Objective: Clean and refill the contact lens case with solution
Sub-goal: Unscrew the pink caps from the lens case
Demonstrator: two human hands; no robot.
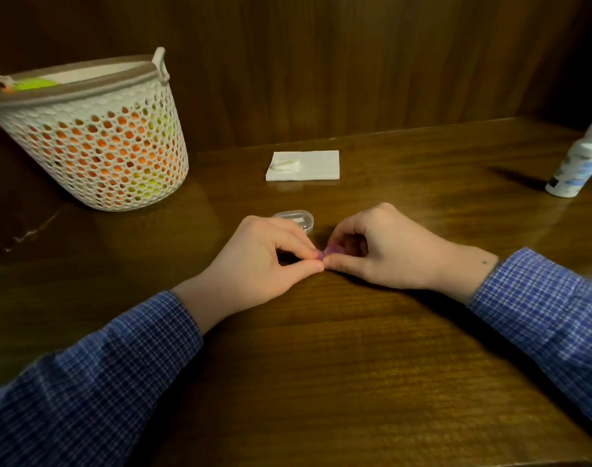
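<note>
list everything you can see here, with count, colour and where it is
basket: 1, white mesh, orange and green contents, far left of table
tissue: 1, white, folded, table centre back
cotton pad: 1, white, on tissue's left part
bottle: 1, white, right edge
clear box: 1, transparent, behind left hand
lens case: 1, purple, mostly hidden, pinched between both hands
table: 1, dark wood
left hand: 1, centre
right hand: 1, centre
sleeves: 2, blue checked
</note>
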